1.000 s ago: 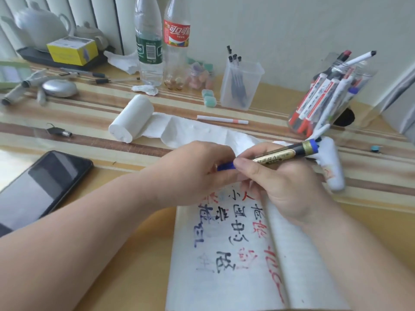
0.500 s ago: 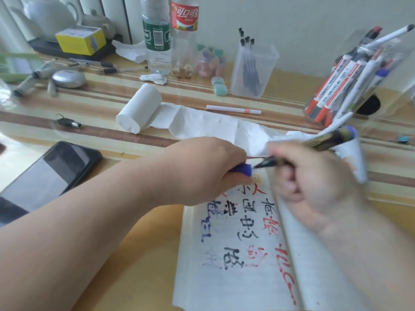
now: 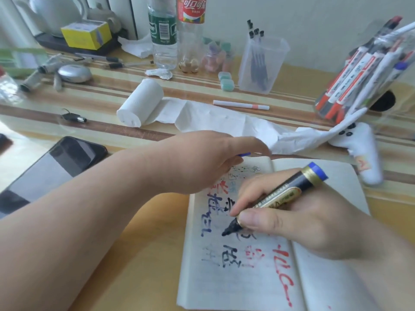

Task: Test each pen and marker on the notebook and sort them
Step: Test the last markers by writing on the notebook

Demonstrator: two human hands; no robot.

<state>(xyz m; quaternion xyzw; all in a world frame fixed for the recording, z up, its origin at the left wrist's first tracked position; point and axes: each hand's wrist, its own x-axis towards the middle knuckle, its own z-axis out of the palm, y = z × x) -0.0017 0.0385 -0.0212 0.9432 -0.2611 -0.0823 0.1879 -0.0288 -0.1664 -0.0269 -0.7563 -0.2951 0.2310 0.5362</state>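
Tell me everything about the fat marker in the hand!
The marker has a dark barrel with a gold label, a gold band and a blue rear end. Its black tip is bare. The right hand pinches it near the tip, tilted, tip down on the left page of the notebook. A blue cap peeks from the left hand.

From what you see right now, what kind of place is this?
Most likely a desk at home, used for writing. An open notebook lies in front, a jar of markers and a cup of pens stand behind; the teapot and drink bottles suggest a household.
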